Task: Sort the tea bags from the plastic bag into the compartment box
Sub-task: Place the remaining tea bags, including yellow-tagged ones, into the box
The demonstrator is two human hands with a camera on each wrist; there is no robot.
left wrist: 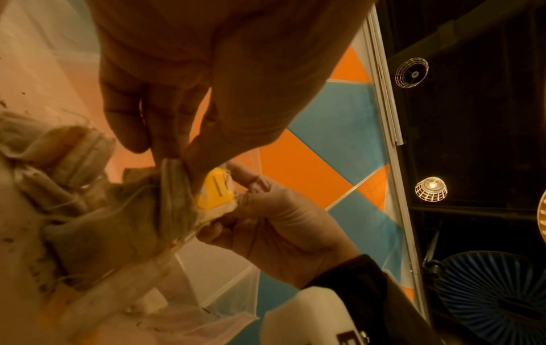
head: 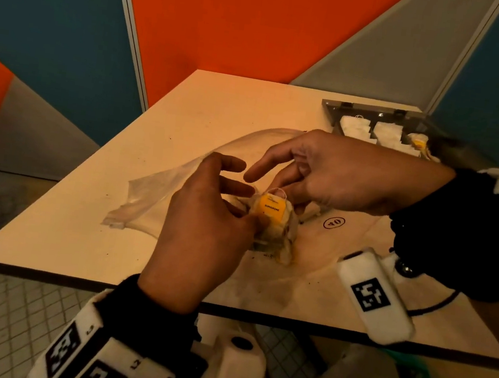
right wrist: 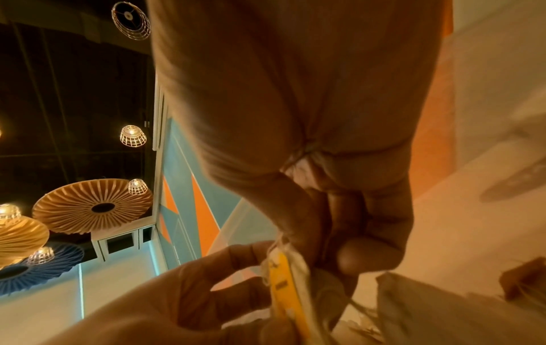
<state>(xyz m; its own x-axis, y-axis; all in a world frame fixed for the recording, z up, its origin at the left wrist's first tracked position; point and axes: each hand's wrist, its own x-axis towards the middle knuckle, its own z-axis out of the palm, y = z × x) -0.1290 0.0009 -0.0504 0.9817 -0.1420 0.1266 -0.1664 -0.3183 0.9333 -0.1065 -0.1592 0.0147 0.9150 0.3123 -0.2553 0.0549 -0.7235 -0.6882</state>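
A tea bag with a yellow tag (head: 270,211) is held just above the table between both hands. My left hand (head: 247,212) pinches its pale pouch from the left. My right hand (head: 288,194) pinches it from behind, index finger stretched out. The left wrist view shows the yellow tag (left wrist: 215,191) against the right hand (left wrist: 245,193), while the left hand (left wrist: 177,151) pinches the pouch edge. More tea bags (left wrist: 59,163) lie in the clear plastic bag (head: 163,194). The compartment box (head: 334,111) stands at the back right with white bags and one yellow-tagged bag (head: 416,142).
The pale table (head: 81,232) ends close to my body, and tiled floor lies below its left edge. A round stamped mark (head: 334,222) and loose tea crumbs lie beside the hands. Orange and blue wall panels stand behind the table.
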